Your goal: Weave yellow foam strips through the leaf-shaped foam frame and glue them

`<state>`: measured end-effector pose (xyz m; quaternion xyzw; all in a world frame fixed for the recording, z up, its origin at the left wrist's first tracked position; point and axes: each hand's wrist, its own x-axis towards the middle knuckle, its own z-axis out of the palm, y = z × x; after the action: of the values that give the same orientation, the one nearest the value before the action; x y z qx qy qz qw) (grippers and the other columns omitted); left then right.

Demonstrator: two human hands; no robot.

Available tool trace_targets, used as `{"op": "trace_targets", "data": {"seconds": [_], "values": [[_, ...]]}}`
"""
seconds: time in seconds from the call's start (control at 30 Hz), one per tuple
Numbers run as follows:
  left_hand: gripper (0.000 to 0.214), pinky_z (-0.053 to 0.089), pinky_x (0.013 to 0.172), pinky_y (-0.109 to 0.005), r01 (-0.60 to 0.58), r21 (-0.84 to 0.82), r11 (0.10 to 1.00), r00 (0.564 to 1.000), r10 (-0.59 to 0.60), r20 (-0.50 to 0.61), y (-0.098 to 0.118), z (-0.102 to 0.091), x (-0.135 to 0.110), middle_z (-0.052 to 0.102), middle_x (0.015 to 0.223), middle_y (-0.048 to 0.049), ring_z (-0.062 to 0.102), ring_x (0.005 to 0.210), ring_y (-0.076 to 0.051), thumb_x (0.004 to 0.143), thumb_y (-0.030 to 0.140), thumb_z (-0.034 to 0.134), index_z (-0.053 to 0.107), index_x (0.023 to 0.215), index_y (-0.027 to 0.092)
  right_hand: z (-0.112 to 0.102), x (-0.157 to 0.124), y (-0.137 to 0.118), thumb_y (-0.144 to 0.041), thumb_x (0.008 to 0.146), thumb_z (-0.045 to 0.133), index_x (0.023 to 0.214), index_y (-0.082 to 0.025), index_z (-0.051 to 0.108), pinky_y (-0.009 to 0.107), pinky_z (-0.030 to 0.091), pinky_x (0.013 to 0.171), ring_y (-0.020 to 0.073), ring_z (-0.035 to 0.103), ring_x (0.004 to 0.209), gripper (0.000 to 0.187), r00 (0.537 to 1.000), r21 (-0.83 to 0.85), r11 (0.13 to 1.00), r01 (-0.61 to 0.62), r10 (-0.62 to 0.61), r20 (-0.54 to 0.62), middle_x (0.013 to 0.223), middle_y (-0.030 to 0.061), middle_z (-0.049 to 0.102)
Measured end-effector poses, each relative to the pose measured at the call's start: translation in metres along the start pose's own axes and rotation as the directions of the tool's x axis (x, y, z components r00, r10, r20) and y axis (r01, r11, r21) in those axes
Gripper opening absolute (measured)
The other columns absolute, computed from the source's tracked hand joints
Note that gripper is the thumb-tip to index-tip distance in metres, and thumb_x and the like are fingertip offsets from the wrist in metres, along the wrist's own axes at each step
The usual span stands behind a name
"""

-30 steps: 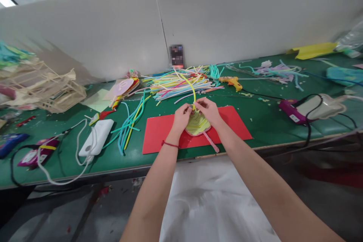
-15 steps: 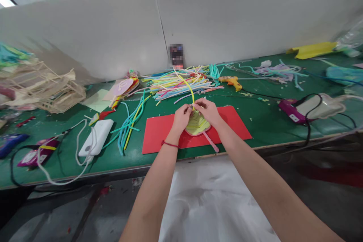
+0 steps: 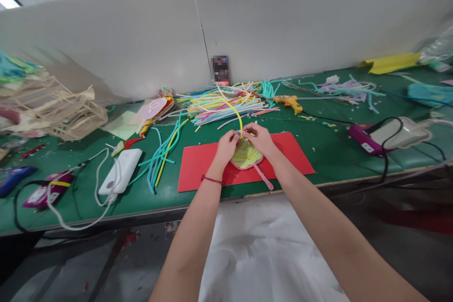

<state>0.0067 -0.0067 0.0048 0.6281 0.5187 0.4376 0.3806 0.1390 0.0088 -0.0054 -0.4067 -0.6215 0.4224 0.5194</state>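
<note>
Fingertips of both hands meet at the far edge of a rounded, yellow-green, ridged fan-shaped piece [image 3: 247, 155] with pink rim and wrapped pink handle [image 3: 264, 177]. Left hand [image 3: 227, 145]: thumb and forefinger pinched on that edge. Right hand [image 3: 260, 138]: thumb and fingers clamped on the near end of a soft yellow strip [image 3: 237, 112], which arcs away; exact contact partly hidden. Wrists bent inward, forearms converging; red cord bracelet [image 3: 212, 180] on left wrist.

Fan-shaped piece lies over the middle of a flat red rectangular board [image 3: 198, 170], handle toward the wearer.

Beyond the board: heap of thin, multicoloured, fuzzy-looking strips [image 3: 215, 109]; orange-yellow glue gun [image 3: 292, 103] at its right. Left of the board: loose teal and yellow strips [image 3: 160, 153], then a smooth white box-shaped device [image 3: 122, 171]. Far left: beige openwork basket [image 3: 76, 118], contents unclear.
</note>
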Motion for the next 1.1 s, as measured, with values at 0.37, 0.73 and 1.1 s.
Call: {"op": "trace_targets", "data": {"seconds": [0.37, 0.73, 1.1], "values": [[0.024, 0.040, 0.058, -0.022, -0.012, -0.205, 0.979, 1.000, 0.014, 0.005, -0.0013, 0.0003, 0.0007, 0.051, 0.056, 0.0016, 0.049, 0.055, -0.009, 0.084, 0.022, 0.040, 0.047, 0.062, 0.016, 0.0016, 0.0016, 0.0004, -0.047, 0.067, 0.063, 0.072, -0.019, 0.055, 0.022, 0.042, 0.044, 0.0116, 0.053, 0.058, 0.029, 0.999, 0.045, 0.999, 0.004, -0.001, -0.052, 0.069, 0.0000, 0.056], [0.011, 0.042, 0.058, -0.021, -0.044, -0.264, 0.963, 0.999, 0.039, -0.022, -0.0040, -0.0015, 0.0015, 0.055, 0.067, 0.0011, 0.054, 0.060, -0.010, 0.079, 0.027, 0.049, 0.052, 0.076, 0.017, 0.0024, 0.0025, 0.0033, -0.048, 0.066, 0.063, 0.073, -0.020, 0.054, 0.022, 0.040, 0.042, 0.0108, 0.051, 0.055, 0.030, 0.991, 0.094, 0.995, 0.028, -0.015, -0.133, 0.068, -0.0006, 0.056], [0.017, 0.041, 0.058, -0.021, -0.065, -0.124, 0.990, 0.997, 0.060, -0.044, -0.0003, -0.0015, 0.0008, 0.050, 0.056, 0.0032, 0.049, 0.055, -0.009, 0.082, 0.021, 0.043, 0.046, 0.065, 0.017, 0.0039, -0.0006, -0.0023, -0.048, 0.065, 0.064, 0.073, -0.020, 0.054, 0.023, 0.042, 0.045, 0.0121, 0.054, 0.062, 0.030, 0.997, 0.139, 0.990, 0.028, -0.018, -0.072, 0.077, 0.0007, 0.060]]}}
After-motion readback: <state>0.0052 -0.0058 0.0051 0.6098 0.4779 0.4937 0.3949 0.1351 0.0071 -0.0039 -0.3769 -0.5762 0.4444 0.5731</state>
